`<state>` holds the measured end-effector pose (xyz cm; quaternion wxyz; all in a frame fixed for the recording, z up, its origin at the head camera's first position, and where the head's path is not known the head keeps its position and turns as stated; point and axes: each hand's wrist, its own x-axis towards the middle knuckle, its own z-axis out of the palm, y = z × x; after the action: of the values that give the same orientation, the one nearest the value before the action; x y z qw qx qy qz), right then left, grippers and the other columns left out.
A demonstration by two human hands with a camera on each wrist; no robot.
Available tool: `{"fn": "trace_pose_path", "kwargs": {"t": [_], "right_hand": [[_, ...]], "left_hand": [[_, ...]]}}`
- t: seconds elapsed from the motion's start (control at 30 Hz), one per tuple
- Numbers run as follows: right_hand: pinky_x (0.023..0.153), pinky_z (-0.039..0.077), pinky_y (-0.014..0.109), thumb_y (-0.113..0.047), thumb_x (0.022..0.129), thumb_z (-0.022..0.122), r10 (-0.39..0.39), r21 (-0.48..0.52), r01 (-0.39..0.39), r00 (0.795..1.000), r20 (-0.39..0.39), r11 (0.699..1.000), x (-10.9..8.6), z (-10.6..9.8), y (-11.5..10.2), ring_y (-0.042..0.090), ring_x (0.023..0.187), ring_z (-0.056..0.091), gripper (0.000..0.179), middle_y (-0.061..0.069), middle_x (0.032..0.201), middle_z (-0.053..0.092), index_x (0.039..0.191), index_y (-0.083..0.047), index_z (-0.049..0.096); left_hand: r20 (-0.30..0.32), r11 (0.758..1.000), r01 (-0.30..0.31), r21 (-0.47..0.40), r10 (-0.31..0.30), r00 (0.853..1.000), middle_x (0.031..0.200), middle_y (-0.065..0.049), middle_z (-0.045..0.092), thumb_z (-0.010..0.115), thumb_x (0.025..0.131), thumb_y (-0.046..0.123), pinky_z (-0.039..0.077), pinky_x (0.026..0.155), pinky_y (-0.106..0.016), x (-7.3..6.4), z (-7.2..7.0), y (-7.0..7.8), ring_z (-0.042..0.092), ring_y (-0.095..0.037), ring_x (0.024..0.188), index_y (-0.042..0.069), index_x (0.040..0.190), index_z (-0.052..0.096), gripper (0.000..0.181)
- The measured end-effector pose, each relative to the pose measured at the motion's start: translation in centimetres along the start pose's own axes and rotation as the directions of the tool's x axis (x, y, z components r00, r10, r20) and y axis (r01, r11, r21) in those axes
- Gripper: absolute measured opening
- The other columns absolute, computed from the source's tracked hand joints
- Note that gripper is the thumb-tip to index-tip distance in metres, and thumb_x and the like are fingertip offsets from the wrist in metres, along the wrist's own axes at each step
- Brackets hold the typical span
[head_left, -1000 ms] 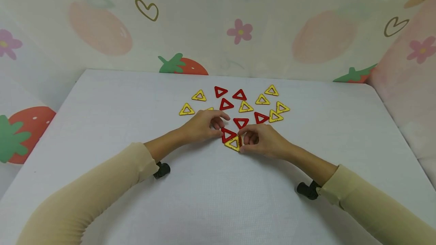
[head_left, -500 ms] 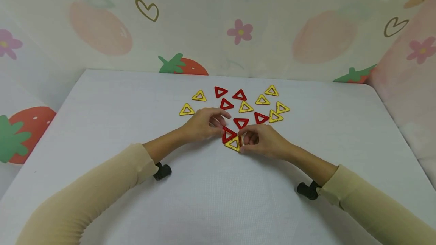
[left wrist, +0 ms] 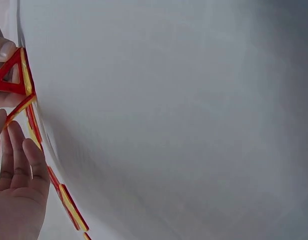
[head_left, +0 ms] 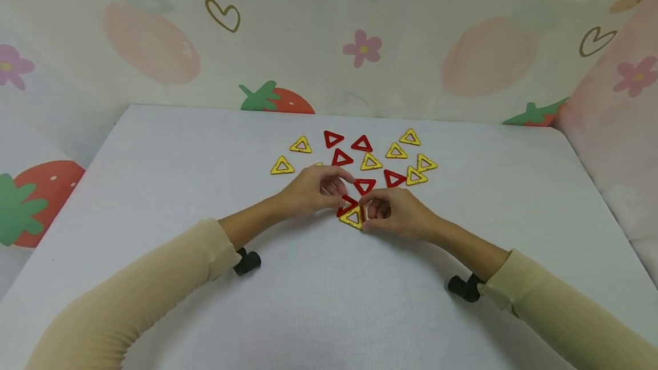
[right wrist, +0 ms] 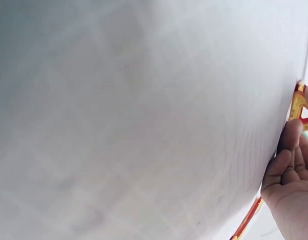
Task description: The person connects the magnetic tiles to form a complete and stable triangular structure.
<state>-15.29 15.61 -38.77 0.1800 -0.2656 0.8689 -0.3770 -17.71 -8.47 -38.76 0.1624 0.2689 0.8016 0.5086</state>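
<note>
At the centre of the frame, the left hand (head_left: 312, 190) pinches a glossy, hollow red triangle (head_left: 351, 201); the right hand (head_left: 403, 213) pinches a second red tile (head_left: 362, 213), seen edge-on. A yellow triangle (head_left: 352, 225) meets both. Flat triangular pieces (head_left: 371, 168) lie above, on the white, matte counter (head_left: 308, 313).

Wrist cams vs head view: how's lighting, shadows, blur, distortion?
Head view: soft light, triangles clearly outlined, faint shadows on the table below both sleeves. Left wrist: table looks soft, upper right corner dark, its edge bowed, probably wide-lens distortion. Right wrist: similar bowed edge, hazy grey blotches across the table, darker at upper left.
</note>
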Motion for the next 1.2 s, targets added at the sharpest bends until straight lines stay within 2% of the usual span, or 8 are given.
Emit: {"fn": "trace_pose_path", "kwargs": {"t": [0.57,1.0,1.2], "right_hand": [[0.067,0.048,0.024,-0.016,0.082,0.083,-0.009,-0.004,0.009,1.0,-0.005,1.0,-0.04,-0.02,-0.07,0.015,0.073,0.056,0.041,-0.002,0.079,0.062,0.116,-0.003,0.067],[0.066,0.048,0.023,-0.016,0.082,0.083,-0.008,0.011,0.008,1.0,0.004,1.0,-0.01,0.05,0.0,0.015,0.073,0.056,0.043,-0.002,0.079,0.062,0.119,-0.002,0.066],[0.066,0.048,0.023,-0.017,0.082,0.083,-0.015,0.007,0.015,1.0,0.002,1.0,0.05,0.05,0.2,0.014,0.073,0.056,0.044,-0.002,0.079,0.062,0.119,-0.001,0.065]], "left_hand": [[0.074,0.998,-0.048,-0.05,0.051,0.996,0.092,-0.007,0.066,0.072,0.088,0.0,0.055,0.077,-0.032,-0.05,0.38,-0.25,0.063,-0.023,0.084,-0.001,0.118,0.065,0.03],[0.137,0.997,-0.051,-0.053,0.058,0.989,0.09,-0.006,0.069,0.073,0.086,-0.002,0.055,0.076,-0.029,-0.17,0.83,-0.13,0.065,-0.02,0.083,0.003,0.112,0.069,0.026],[0.138,0.998,-0.052,-0.041,0.058,0.989,0.09,-0.005,0.068,0.073,0.087,-0.002,0.054,0.075,-0.028,-0.12,0.94,-0.18,0.064,-0.018,0.083,0.003,0.112,0.069,0.026]]}}
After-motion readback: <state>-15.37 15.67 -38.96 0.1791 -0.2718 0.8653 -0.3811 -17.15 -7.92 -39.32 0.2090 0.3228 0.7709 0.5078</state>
